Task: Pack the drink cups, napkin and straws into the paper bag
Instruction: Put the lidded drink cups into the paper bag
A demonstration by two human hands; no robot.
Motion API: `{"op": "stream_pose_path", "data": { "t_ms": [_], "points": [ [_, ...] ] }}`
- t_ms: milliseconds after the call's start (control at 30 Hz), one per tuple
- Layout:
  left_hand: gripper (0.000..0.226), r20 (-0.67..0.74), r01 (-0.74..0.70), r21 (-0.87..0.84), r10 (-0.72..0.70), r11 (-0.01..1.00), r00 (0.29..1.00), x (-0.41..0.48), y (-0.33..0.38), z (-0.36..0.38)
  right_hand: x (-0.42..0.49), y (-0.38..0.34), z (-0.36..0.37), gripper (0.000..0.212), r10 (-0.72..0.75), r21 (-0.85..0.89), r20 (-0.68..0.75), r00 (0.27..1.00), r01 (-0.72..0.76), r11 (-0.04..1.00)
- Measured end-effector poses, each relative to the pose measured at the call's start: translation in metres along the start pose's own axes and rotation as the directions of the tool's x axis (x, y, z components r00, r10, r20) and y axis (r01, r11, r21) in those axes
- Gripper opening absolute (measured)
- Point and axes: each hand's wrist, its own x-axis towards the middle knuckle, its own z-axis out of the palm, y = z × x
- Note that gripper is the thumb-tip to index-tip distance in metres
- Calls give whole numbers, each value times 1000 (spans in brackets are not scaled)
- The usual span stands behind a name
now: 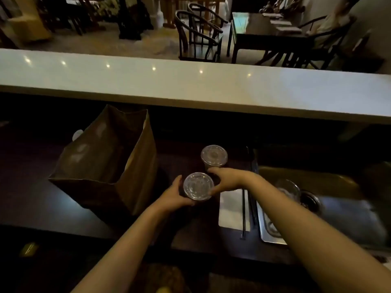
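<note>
A lidded clear drink cup (198, 185) sits between both hands on the dark counter. My left hand (172, 195) wraps its left side and my right hand (225, 179) grips its right side. A second lidded cup (214, 155) stands just behind, untouched. The brown paper bag (110, 163) stands open to the left of the cups. A white napkin (231, 208) lies flat to the right, with dark straws (244, 212) along its right edge.
A steel sink (338, 208) with a glass (288, 188) in it lies at the right. A raised pale bar top (190, 81) runs across behind the counter. Chairs and tables stand in the room beyond.
</note>
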Motion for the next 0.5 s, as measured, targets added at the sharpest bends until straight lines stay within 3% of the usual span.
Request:
{"op": "stream_pose_path", "data": {
  "t_ms": [100,200,333,500],
  "points": [
    [124,-13,-56,-94,55,994,998,1,-22,5,9,-4,13,95,-23,40,0,1000,23,999],
    [102,-45,-148,-155,142,977,989,10,-36,15,20,-5,26,112,-11,66,-17,1000,12,998],
    [70,-112,-217,-251,194,943,975,13,-31,24,29,-6,35,117,-29,82,-55,998,33,996],
    [72,-182,-250,-207,213,946,960,14,-30,27,34,-7,33,118,-69,36,-41,997,70,997]
  ]
}}
